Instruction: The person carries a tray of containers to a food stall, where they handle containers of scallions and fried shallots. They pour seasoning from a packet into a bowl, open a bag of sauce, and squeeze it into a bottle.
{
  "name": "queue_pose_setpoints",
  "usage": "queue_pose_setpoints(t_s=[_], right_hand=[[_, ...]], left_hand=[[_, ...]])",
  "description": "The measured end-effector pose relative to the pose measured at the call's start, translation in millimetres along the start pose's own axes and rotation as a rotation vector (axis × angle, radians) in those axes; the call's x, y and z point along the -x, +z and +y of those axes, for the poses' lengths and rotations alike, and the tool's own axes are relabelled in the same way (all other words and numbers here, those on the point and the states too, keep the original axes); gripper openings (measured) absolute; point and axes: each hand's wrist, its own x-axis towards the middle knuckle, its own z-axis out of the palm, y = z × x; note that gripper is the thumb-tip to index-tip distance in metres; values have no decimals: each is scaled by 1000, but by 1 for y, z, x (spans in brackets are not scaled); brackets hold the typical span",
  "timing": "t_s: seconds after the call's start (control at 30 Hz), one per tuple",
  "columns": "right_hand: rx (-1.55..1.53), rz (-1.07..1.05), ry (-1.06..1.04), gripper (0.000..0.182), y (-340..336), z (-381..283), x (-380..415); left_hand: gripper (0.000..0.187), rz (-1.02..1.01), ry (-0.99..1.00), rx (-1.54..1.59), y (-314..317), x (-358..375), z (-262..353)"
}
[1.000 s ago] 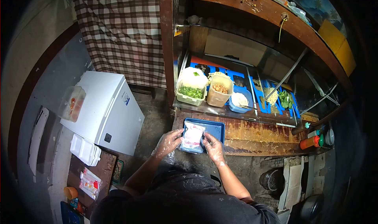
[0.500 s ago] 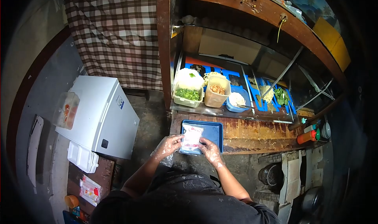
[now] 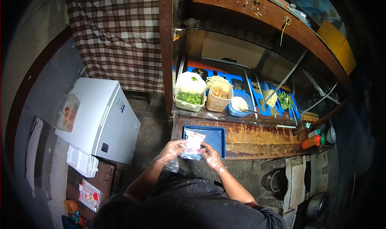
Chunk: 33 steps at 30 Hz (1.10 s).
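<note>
My left hand (image 3: 173,150), in a clear plastic glove, pinches the left edge of a white plastic packet with red print (image 3: 194,141). On the packet's lower right side, my gloved right hand (image 3: 212,157) grips with thumb and fingers. The packet is held over a blue rectangular tray (image 3: 217,138) at the counter's front edge. What the packet contains cannot be made out. Loose clear plastic (image 3: 173,165) hangs below my left wrist.
Behind the tray stand tubs of chopped greens (image 3: 189,97), brown pieces (image 3: 219,93) and white food (image 3: 239,103). Sauce bottles (image 3: 311,142) are at the wooden counter's (image 3: 253,136) right end. A white chest freezer (image 3: 100,112) and foam boxes (image 3: 81,160) are left.
The whole view has shifted slightly. Both hands still hold the packet over the tray, with hardly any movement.
</note>
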Motion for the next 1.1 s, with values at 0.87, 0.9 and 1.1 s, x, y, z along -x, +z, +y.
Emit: queue_pose_setpoints(t_s=[0.87, 0.9, 1.1], right_hand=[[-490, 245, -47, 23, -23, -10, 0], [-491, 245, -44, 23, -24, -11, 1], [-352, 300, -138, 21, -41, -32, -1]], left_hand=[[28, 78, 23, 7, 33, -18, 36], [28, 79, 20, 7, 34, -18, 39], [21, 119, 115, -228, 32, -27, 51]])
